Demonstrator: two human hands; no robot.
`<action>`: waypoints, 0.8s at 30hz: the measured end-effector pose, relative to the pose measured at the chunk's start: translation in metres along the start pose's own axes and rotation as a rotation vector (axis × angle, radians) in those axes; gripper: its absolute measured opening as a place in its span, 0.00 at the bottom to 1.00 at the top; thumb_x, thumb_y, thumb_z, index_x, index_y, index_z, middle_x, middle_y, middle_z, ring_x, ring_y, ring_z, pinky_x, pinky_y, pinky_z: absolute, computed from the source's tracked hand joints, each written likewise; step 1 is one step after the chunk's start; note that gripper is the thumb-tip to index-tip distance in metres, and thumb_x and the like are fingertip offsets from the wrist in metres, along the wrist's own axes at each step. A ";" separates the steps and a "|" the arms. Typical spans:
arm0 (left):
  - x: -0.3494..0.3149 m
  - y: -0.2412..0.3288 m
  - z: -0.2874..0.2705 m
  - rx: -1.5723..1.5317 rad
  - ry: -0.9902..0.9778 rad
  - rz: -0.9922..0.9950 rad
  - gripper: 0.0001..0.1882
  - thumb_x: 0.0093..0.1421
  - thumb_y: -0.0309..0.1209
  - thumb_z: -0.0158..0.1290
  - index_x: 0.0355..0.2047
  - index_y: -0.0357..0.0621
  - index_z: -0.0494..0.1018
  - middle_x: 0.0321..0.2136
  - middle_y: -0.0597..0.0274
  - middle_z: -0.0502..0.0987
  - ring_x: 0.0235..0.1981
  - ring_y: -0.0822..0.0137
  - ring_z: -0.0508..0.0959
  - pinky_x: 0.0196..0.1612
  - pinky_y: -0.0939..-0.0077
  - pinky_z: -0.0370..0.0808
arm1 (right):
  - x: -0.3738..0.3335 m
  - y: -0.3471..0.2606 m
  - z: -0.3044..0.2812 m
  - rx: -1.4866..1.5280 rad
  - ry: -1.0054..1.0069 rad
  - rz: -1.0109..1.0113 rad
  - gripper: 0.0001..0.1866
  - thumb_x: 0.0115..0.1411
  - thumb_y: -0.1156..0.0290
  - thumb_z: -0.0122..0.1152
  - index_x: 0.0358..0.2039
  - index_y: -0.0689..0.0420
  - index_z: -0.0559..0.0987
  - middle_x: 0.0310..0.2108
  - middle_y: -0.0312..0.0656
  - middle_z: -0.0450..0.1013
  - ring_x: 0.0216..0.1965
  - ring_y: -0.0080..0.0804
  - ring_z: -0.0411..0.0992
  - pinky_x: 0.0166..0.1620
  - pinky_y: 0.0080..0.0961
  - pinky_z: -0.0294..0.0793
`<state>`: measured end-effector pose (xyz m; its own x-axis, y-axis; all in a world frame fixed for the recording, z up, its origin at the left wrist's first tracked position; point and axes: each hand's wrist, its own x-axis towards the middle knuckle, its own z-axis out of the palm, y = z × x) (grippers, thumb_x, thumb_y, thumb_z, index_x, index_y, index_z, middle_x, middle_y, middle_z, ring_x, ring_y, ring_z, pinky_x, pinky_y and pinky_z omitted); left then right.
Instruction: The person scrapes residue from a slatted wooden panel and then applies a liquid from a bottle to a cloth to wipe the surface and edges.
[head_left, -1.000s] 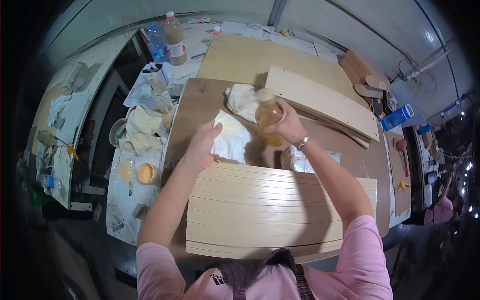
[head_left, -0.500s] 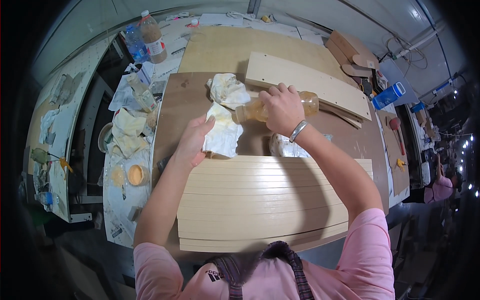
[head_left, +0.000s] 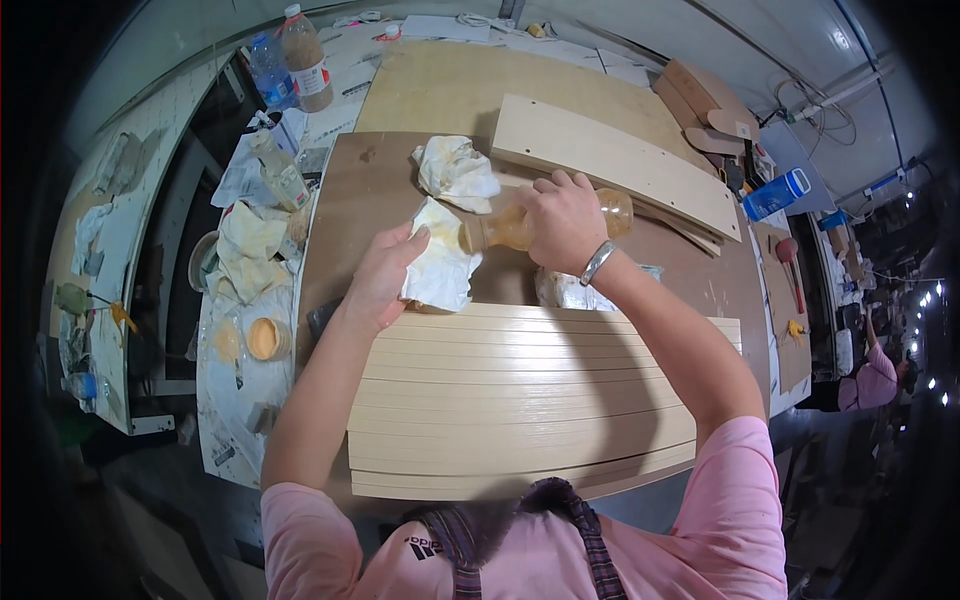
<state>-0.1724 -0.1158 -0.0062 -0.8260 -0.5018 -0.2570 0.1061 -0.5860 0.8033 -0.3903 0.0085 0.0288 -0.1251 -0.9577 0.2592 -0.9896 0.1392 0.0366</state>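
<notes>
My left hand [head_left: 384, 272] grips a white cloth [head_left: 442, 272] with yellowish stains, its thumb on top. In my right hand [head_left: 566, 222] is a clear plastic bottle [head_left: 616, 212] of amber liquid, tipped on its side. The bottle's mouth points left and meets the cloth's right part. Just beyond lies a second crumpled stained cloth [head_left: 455, 172]. Closer to me, a row of pale wooden strips [head_left: 520, 400] lies side by side. A whitish wrapped bundle [head_left: 572, 290] sits under my right forearm, partly hidden.
Pale drilled boards [head_left: 610, 160] are stacked behind my right hand. At left stand an open jar of orange paste [head_left: 266, 340], a yellowed cloth [head_left: 248, 245] and a small bottle [head_left: 280, 172]. Two large bottles, one brown-filled [head_left: 307, 65], stand far left. A blue bottle [head_left: 775, 195] lies at right.
The bottle and both hands stay together, with the bottle's mouth shifted slightly left against the cloth. The whole view has shifted a little.
</notes>
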 end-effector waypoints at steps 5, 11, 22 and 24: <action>-0.018 0.022 -0.022 0.001 0.029 0.081 0.17 0.71 0.30 0.45 0.54 0.30 0.69 0.44 0.53 0.80 0.42 0.64 0.83 0.48 0.70 0.80 | 0.013 -0.005 0.017 0.267 -0.040 0.130 0.17 0.41 0.76 0.60 0.35 0.54 0.81 0.30 0.46 0.77 0.38 0.47 0.73 0.43 0.39 0.69; -0.073 0.064 -0.014 0.672 -0.080 0.181 0.19 0.69 0.28 0.47 0.58 0.32 0.69 0.46 0.53 0.81 0.46 0.63 0.81 0.52 0.68 0.76 | 0.021 0.016 0.059 1.183 0.111 0.396 0.33 0.35 0.77 0.78 0.47 0.59 0.78 0.43 0.46 0.80 0.46 0.38 0.77 0.53 0.28 0.74; -0.096 -0.010 0.022 1.847 -0.541 0.322 0.33 0.63 0.38 0.53 0.65 0.35 0.61 0.65 0.43 0.63 0.70 0.51 0.57 0.70 0.45 0.52 | 0.025 -0.008 0.129 1.192 -0.174 0.207 0.46 0.34 0.67 0.83 0.56 0.58 0.70 0.49 0.47 0.77 0.51 0.44 0.74 0.54 0.36 0.73; -0.097 -0.029 0.034 1.860 -0.484 0.379 0.34 0.64 0.39 0.52 0.65 0.32 0.60 0.65 0.43 0.62 0.70 0.51 0.56 0.71 0.47 0.51 | 0.016 -0.006 0.119 1.144 -0.199 0.224 0.45 0.39 0.66 0.81 0.59 0.58 0.69 0.51 0.48 0.76 0.53 0.42 0.73 0.56 0.37 0.73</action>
<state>-0.1142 -0.0290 0.0140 -0.9960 -0.0427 -0.0790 -0.0665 0.9418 0.3295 -0.3945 -0.0382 -0.0822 -0.2122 -0.9772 -0.0087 -0.4201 0.0993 -0.9020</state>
